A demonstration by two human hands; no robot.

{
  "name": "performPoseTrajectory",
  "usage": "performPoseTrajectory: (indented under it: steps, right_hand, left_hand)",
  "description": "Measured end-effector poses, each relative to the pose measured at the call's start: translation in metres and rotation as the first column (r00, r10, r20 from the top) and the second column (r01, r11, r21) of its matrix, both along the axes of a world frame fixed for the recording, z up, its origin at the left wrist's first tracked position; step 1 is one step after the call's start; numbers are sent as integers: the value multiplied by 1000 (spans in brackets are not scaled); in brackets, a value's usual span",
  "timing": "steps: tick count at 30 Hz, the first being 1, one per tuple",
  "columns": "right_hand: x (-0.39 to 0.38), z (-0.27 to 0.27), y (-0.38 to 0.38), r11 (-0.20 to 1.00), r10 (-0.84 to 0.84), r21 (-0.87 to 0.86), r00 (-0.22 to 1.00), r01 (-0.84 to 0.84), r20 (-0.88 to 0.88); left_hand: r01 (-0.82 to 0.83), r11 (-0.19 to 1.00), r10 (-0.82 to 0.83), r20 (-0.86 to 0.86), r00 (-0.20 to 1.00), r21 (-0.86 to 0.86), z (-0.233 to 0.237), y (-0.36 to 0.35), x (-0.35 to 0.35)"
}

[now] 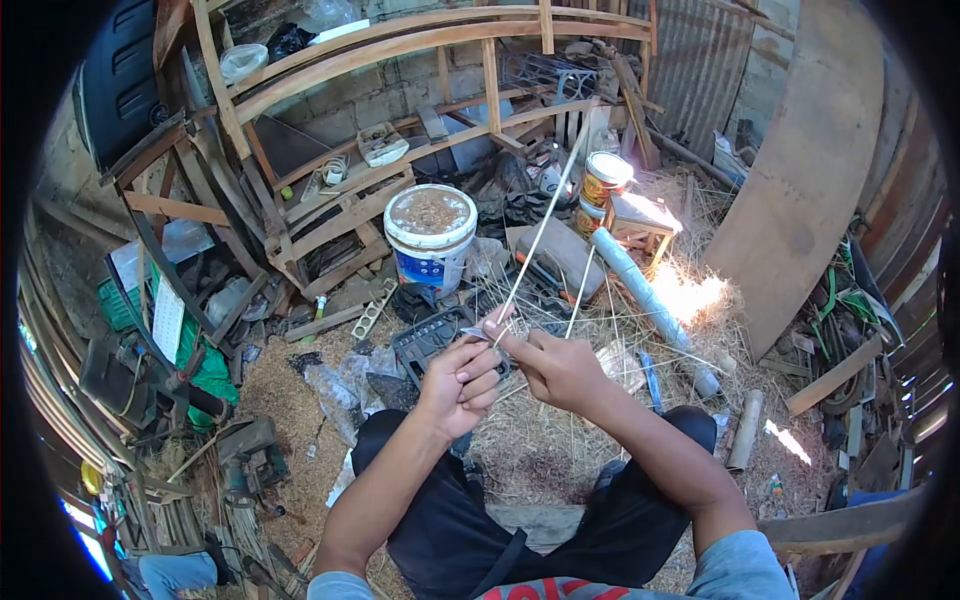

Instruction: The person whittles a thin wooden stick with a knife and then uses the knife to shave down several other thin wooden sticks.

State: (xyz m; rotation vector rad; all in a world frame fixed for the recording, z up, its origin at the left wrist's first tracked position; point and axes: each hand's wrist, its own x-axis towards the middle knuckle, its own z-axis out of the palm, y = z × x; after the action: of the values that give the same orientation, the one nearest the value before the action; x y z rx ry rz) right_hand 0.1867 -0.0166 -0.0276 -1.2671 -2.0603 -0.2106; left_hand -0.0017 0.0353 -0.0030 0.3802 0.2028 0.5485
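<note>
A long, thin, pale strip (545,220), like split bamboo or cane, slants up and away from between my hands. My left hand (460,385) is closed with its fingers curled, and the strip's near end runs into its fingertips. My right hand (550,366) is closed right beside it, its thumb and finger pressed close to the strip. A small grey knife blade (477,333) shows at the fingers, pointing left; its handle is hidden, seemingly inside my right hand. Both hands meet above the gap between my knees.
Ahead stands a white-lidded bucket (432,238). A dark tool case (432,345) lies open beyond my hands. To the right are a grey pipe (655,310), a small wooden stool (642,215), stacked paint cans (606,178) and a leaning board (800,190). Shavings cover the floor; wooden shelving (400,60) stands behind.
</note>
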Motion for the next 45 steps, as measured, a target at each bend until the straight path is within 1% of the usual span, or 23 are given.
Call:
performPoseTrajectory:
  steps: [4,7,11,13,14,15,17,19,22,23,24,26,28,29,30,32,34,35,36,38,41,44,45]
  right_hand:
    - [8,-4,-1,999,-42,14,999,42,20]
    - [11,1,-1,997,-70,24,997,69,39]
    - [11,5,-1,992,-124,5,990,124,67]
    - [21,-3,9,982,-182,57,983,183,-15]
    - [28,-7,16,974,-209,80,976,213,-57]
    - [40,-6,22,950,-308,30,950,310,-59]
    - [68,7,25,946,-308,21,918,323,-252]
    - [106,2,33,895,-445,-139,821,425,-358]
    - [153,3,35,769,-638,-327,634,549,-437]
    - [167,-8,40,816,-540,-136,659,561,-524]
    - [181,-28,52,824,-426,63,688,564,-587]
    - [184,-36,57,858,-314,73,632,508,-708]
    - [157,-26,42,909,-398,-287,426,302,-813]
    - [134,-10,34,889,-458,-431,340,157,-821]
    - [125,-15,38,834,-545,-542,324,108,-773]
    - [89,-2,31,834,-492,-548,355,-72,-795]
    - [59,-5,28,892,-353,-433,397,-129,-847]
    - [48,-3,22,909,-287,-389,452,-149,-845]
    - [39,2,14,934,-237,-347,570,-90,-787]
    - [31,17,6,960,-164,-274,683,-56,-712]
    - [43,12,5,951,-153,-302,749,-65,-645]
    - [59,4,4,900,-287,-433,682,-48,-673]
    - [65,0,8,904,-301,-428,725,9,-620]
  left_hand:
    - [46,996,-40,79,996,-76,-5,1,5]
    - [60,994,-49,119,992,-94,-4,0,8]
    - [32,996,-25,81,996,-81,-6,1,11]
    - [2,996,2,46,999,-89,-6,-2,11]
    - [39,997,-35,52,998,-73,-7,-5,10]
    - [76,995,-73,57,996,-57,-7,-8,10]
    - [123,991,-121,39,992,-50,-7,-16,9]
    - [191,981,-190,29,981,-38,-6,-20,7]
    - [257,966,-256,45,966,-16,-7,-20,-4]
    - [272,962,-273,47,961,10,-6,-18,-10]
    - [287,957,-289,48,956,37,-5,-15,-14]
    - [147,987,-148,7,989,61,0,-13,-17]
    - [-1,995,5,-39,999,98,0,-8,-18]
    - [-21,987,27,-38,999,157,-4,-4,-19]
    - [-52,983,68,-82,994,174,-2,-2,-18]
    - [-104,972,142,-169,975,212,4,0,-12]
    - [-149,946,219,-231,948,287,15,-3,0]
    - [-166,931,258,-266,929,324,19,-3,6]
    - [-179,927,277,-283,918,329,20,-3,13]
    - [-207,921,312,-305,900,330,16,2,31]
    - [-116,955,191,-268,944,271,5,15,48]
    - [-70,977,123,-267,956,200,1,26,66]
    - [-63,983,108,-267,958,172,-1,28,69]
